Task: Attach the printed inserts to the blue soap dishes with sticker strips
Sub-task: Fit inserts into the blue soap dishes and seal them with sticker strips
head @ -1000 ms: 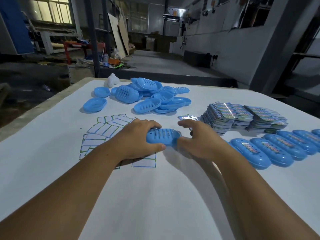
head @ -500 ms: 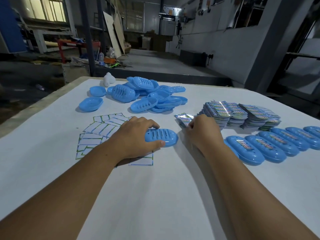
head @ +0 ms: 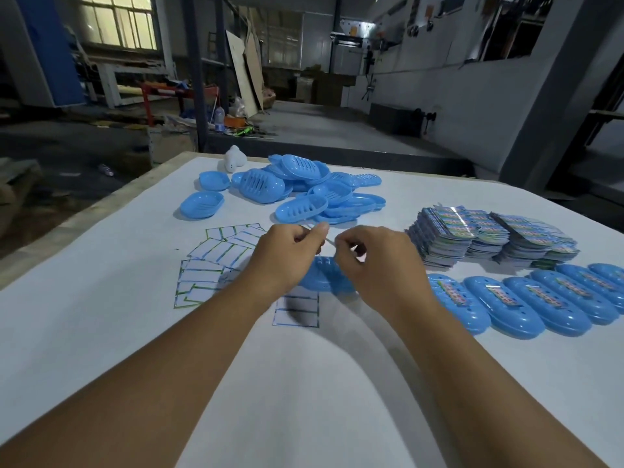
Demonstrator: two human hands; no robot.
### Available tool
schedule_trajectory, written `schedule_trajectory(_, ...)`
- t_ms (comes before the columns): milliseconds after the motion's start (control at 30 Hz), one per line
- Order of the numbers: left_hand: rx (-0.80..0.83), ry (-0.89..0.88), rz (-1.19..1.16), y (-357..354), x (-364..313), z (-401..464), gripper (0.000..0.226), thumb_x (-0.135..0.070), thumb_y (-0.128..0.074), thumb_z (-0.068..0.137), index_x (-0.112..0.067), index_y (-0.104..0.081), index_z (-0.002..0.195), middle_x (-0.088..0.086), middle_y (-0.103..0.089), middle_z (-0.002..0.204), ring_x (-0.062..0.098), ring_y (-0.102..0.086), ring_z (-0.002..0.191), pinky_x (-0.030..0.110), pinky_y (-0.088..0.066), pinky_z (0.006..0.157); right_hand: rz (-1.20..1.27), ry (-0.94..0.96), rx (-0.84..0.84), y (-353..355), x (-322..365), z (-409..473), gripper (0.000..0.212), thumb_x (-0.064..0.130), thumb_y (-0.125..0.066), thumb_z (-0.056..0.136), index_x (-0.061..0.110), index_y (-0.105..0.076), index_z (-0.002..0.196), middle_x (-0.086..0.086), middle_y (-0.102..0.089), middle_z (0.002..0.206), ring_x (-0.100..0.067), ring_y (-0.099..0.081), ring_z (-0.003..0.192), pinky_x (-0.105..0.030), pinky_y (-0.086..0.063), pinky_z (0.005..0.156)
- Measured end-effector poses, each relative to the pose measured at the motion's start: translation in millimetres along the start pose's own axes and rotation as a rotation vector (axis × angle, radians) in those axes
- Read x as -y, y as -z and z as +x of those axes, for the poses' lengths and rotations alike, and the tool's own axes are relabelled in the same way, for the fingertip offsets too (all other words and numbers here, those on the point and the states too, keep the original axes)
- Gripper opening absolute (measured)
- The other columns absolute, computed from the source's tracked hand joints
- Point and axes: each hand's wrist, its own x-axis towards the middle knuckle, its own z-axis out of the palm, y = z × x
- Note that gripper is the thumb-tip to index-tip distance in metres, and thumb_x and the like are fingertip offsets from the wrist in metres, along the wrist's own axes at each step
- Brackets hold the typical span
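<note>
On the table [head: 101, 332]: loose soap dishes [head: 297, 187] heaped at the far middle, sticker sheets [head: 216, 265] left of centre, insert stacks [head: 489, 238] far right with a row of finished dishes [head: 526, 298] before them, one dish [head: 324, 275] central beneath both hands.

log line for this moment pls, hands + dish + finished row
left hand: pinches thin strip | right hand: pinches same strip | soap dish: on table beneath hands, untouched | finished dishes: row at right, inserts attached

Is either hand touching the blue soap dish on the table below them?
Cannot tell. In the head view both hands, left and right, cover most of the dish, hiding any gap.
</note>
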Motion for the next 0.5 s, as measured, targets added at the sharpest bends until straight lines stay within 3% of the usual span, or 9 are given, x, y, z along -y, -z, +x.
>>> schedule_trajectory(133, -0.059, 0.037, -0.070, 3.9, 2.1, 5.0, 0.022, -0.027, -0.066, 0.086, -0.013, -0.071, 0.070, -0.009, -0.058, 0.050, 0.010, -0.052, 0.057, 0.028, -0.044, 0.059, 0.130, 0.054, 0.109, -10.1, 5.0, -4.7, 0.011, 0.023, -0.066, 0.087, 0.024, -0.076, 0.084, 0.006, -0.072, 0.081, -0.018, -0.062, 0.080, -0.037, -0.050, 0.076)
schedule_trajectory(233, -0.029, 0.018, -0.082, 5.6, 1.1, 3.9, 0.021, -0.027, -0.066, 0.087, -0.018, -0.068, 0.068, -0.015, -0.061, 0.052, 0.002, -0.055, 0.049, 0.025, -0.044, 0.053, 0.278, -0.045, -0.018, -13.6, 1.2, -2.6, 0.007, 0.031, -0.072, 0.088, 0.026, -0.075, 0.092, 0.010, -0.068, 0.096, -0.009, -0.058, 0.089, -0.028, -0.048, 0.077)
schedule_trajectory(333, 0.079, 0.016, -0.136, 3.8, 0.0, 0.4, 0.015, -0.029, -0.068, 0.088, -0.018, -0.074, 0.079, -0.006, -0.075, 0.076, 0.016, -0.073, 0.077, 0.043, -0.061, 0.075, 0.483, -0.317, -0.088, -9.1, -4.9, 4.0, 0.010, 0.032, -0.071, 0.091, 0.031, -0.063, 0.097, 0.012, -0.065, 0.105, -0.008, -0.063, 0.096, -0.029, -0.054, 0.077)
schedule_trajectory(500, 0.135, -0.033, -0.152, 1.1, -3.9, -5.9, 0.023, -0.039, -0.070, 0.080, -0.017, -0.075, 0.080, 0.004, -0.077, 0.085, 0.029, -0.073, 0.089, 0.053, -0.058, 0.084, 0.753, -0.466, -0.065, -4.2, -11.3, 7.6, 0.019, 0.011, -0.071, 0.092, 0.021, -0.056, 0.085, 0.004, -0.070, 0.071, -0.008, -0.066, 0.066, -0.022, -0.054, 0.059)
